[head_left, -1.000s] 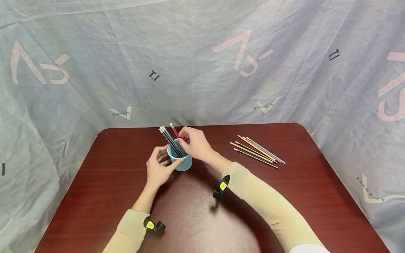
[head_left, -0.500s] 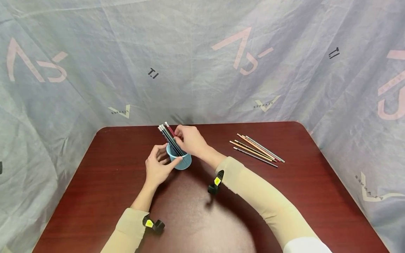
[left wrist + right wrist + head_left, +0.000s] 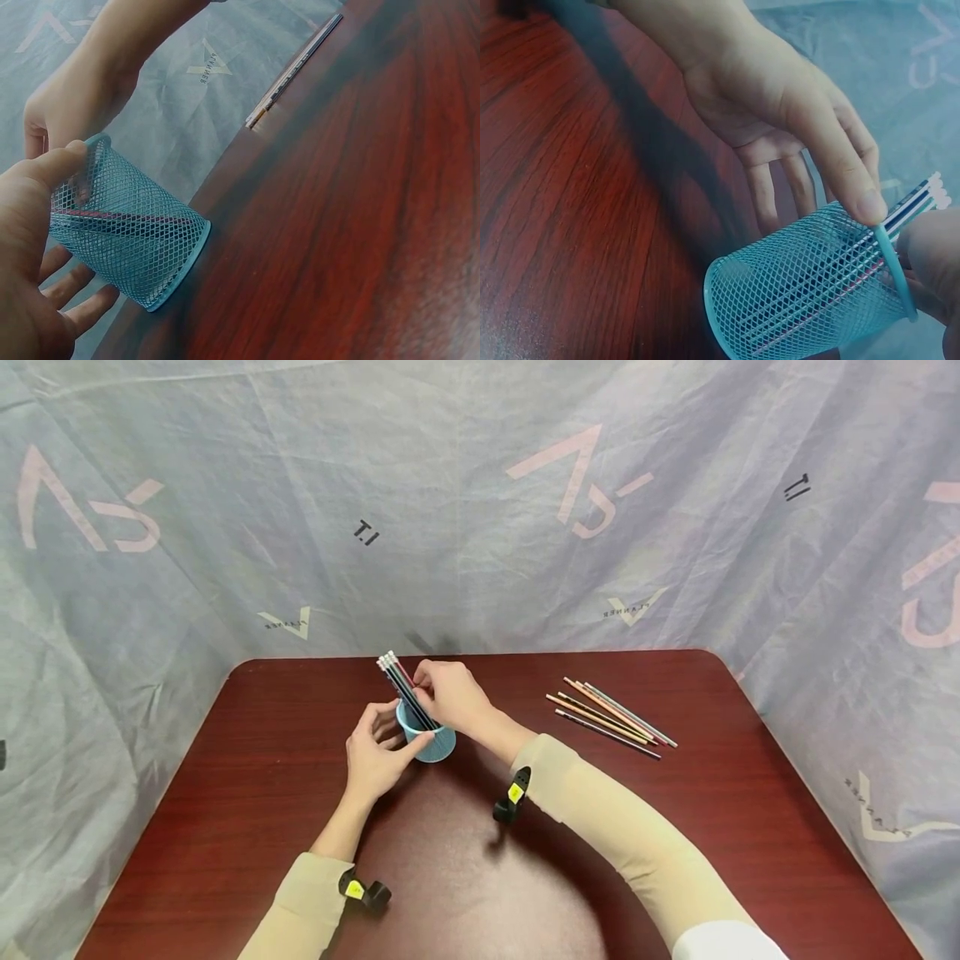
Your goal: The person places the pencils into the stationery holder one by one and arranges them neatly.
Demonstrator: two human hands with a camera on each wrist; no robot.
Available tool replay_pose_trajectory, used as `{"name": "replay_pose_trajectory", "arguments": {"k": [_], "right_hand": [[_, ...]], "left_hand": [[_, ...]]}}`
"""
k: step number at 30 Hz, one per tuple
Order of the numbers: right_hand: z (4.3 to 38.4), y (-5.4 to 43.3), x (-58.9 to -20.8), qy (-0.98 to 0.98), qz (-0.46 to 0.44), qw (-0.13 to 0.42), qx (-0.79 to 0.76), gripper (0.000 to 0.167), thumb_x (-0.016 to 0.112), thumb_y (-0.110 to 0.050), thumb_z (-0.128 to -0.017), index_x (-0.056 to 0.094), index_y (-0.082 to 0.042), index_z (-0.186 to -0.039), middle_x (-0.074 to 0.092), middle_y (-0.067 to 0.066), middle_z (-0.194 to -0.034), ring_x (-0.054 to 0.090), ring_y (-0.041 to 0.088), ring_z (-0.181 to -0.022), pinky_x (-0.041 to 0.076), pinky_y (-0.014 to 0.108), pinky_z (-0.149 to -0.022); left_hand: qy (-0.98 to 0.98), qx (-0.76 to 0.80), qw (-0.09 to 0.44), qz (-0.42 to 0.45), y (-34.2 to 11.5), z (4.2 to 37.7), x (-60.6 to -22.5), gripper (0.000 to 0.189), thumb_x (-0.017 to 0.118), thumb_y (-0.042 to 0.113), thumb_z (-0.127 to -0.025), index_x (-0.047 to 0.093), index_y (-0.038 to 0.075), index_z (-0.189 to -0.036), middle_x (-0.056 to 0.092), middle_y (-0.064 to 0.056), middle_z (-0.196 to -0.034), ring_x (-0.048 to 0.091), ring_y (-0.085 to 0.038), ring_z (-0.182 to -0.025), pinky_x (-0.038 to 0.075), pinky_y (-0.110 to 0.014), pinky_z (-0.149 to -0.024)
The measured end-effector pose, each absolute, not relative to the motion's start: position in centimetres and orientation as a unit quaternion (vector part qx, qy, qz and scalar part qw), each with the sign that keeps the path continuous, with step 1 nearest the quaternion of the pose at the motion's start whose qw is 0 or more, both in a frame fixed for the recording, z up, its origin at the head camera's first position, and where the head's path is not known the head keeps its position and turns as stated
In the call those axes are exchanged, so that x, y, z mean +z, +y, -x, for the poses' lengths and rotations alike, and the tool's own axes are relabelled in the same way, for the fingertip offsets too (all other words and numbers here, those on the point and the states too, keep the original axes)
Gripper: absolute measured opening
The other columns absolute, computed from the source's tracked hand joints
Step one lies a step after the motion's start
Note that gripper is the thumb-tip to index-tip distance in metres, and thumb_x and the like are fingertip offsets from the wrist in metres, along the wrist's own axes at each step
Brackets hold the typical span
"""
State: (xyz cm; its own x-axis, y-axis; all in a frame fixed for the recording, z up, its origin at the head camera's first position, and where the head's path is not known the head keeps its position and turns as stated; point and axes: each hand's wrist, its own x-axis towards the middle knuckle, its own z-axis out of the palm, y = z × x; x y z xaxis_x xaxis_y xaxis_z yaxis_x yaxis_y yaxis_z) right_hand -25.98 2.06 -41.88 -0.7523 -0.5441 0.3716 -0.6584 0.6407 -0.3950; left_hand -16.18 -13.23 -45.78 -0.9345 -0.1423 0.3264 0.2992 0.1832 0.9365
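A light-blue mesh pencil cup stands on the table, its rim held between the thumb and fingers of my left hand. Several dark pencils with white eraser ends lean left inside it. Over the cup's far right rim, my right hand pinches a red pencil that lies along the dark bundle. Through the mesh in the left wrist view, the red shaft shows reaching down inside the cup. The right fingertips are partly hidden behind the rim in the right wrist view.
Several loose pencils in mixed colours lie in a slanted group to the right on the reddish-brown table. A grey printed cloth hangs behind the table's back edge and along both sides.
My right hand has shifted slightly left, bringing the red pencil from apart on the right to against the dark pencils, and lower. The left hand keeps its hold on the cup.
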Motion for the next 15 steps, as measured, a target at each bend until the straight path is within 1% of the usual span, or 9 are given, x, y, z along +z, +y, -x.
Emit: {"name": "replay_pose_trajectory", "arguments": {"k": [3, 5, 10, 15], "right_hand": [[26.0, 2.4, -41.9, -0.893, -0.342, 0.128, 0.262, 0.009, 0.071, -0.012, -0.1, 0.071, -0.006, -0.106, 0.078, 0.007, -0.101, 0.077, 0.017, -0.09, 0.065, 0.029, -0.079], [26.0, 2.8, -41.9, -0.889, -0.347, 0.143, 0.261, 0.009, 0.071, -0.012, -0.1, 0.071, -0.006, -0.106, 0.075, 0.007, -0.1, 0.075, 0.018, -0.09, 0.065, 0.029, -0.079], [26.5, 4.6, -41.7, -0.875, -0.348, 0.177, 0.288, 0.009, 0.07, -0.009, -0.098, 0.072, -0.005, -0.106, 0.072, 0.008, -0.099, 0.074, 0.019, -0.088, 0.064, 0.03, -0.079], [27.8, 7.9, -42.0, -0.871, -0.32, 0.201, 0.313, 0.01, 0.068, -0.007, -0.094, 0.073, -0.005, -0.103, 0.072, 0.007, -0.094, 0.071, 0.019, -0.083, 0.063, 0.03, -0.075]], "left_hand": [[-0.751, -0.636, 0.173, 0.051, -13.6, 16.7, -46.8, 0.066, 0.092, -0.004, -0.077, 0.058, -0.013, -0.132, 0.067, -0.037, -0.13, 0.068, -0.058, -0.117, 0.056, -0.072, -0.096], [-0.752, -0.634, 0.174, 0.046, -13.9, 17.0, -47.6, 0.067, 0.093, -0.003, -0.077, 0.058, -0.011, -0.133, 0.068, -0.035, -0.13, 0.069, -0.055, -0.118, 0.057, -0.07, -0.096], [-0.752, -0.633, 0.181, 0.037, -14.3, 17.5, -48.7, 0.067, 0.096, 0.0, -0.074, 0.062, -0.002, -0.132, 0.072, -0.027, -0.129, 0.073, -0.046, -0.116, 0.062, -0.063, -0.095], [-0.754, -0.632, 0.175, 0.04, -14.3, 17.6, -48.8, 0.067, 0.098, 0.007, -0.075, 0.063, 0.003, -0.132, 0.074, -0.02, -0.13, 0.074, -0.038, -0.116, 0.064, -0.055, -0.095]]}}
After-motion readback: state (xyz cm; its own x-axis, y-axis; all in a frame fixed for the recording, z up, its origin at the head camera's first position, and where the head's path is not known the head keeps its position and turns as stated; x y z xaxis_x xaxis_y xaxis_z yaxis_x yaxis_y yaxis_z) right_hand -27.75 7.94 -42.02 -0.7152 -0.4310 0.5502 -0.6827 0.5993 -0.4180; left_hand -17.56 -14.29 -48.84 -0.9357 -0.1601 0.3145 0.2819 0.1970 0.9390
